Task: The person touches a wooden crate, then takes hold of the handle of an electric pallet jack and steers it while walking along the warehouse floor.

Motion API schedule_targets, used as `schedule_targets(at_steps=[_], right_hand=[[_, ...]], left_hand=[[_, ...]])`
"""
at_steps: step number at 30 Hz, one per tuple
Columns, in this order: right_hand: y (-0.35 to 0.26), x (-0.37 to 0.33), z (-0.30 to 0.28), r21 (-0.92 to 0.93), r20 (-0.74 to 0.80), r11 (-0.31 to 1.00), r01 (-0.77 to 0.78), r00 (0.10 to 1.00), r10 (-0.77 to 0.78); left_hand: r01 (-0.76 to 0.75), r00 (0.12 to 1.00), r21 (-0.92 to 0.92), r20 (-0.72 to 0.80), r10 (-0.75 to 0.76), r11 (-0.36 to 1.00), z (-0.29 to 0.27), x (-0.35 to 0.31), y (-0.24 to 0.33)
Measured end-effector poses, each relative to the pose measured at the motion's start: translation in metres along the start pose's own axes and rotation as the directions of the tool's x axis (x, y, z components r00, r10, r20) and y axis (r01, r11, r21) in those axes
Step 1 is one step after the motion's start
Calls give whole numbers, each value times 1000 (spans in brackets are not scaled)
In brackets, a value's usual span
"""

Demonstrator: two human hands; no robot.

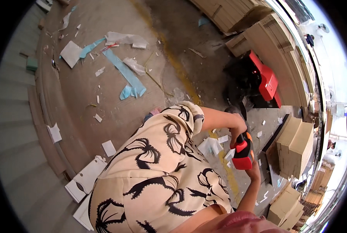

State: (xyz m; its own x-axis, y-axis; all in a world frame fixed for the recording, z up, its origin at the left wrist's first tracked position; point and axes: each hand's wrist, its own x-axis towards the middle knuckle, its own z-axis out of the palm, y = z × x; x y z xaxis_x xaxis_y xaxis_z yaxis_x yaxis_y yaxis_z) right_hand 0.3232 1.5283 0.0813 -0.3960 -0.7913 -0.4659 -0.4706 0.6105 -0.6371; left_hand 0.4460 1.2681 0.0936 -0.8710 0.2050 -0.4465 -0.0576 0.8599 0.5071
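Note:
My left hand [237, 126] is closed around one side of a red and black control handle [243, 157] with orange buttons. Against the handle's other side lies my right hand [253, 171], its fingers mostly hidden behind the red casing. A dark arm runs from the handle toward a red and black powered pallet truck [264, 79], which has a small red light lit. Part of the truck's dark base is lost in shadow.
Stacks of flat cardboard [282, 58] rise beside the truck. Brown cartons [295, 147] stand on a dark pallet at the right. Blue film strips [127, 73], plastic and paper scraps litter the concrete floor. A yellow line [177, 66] crosses it. White panels [86, 178] lie at lower left.

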Motion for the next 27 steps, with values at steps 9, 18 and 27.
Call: schedule_targets(at_steps=[9,18,27], right_hand=[[18,-3,27,11,-22,999,31,999,-31],[3,-33,45,-344,-52,888,-305,950,307],[34,-76,67,-331,52,916,-224,965,255]], left_hand=[[-24,994,25,-105,26,999,29,-13,-7],[-128,983,-17,-135,124,992,44,-62,-1],[-218,971,-92,-117,207,972,68,-108,12]])
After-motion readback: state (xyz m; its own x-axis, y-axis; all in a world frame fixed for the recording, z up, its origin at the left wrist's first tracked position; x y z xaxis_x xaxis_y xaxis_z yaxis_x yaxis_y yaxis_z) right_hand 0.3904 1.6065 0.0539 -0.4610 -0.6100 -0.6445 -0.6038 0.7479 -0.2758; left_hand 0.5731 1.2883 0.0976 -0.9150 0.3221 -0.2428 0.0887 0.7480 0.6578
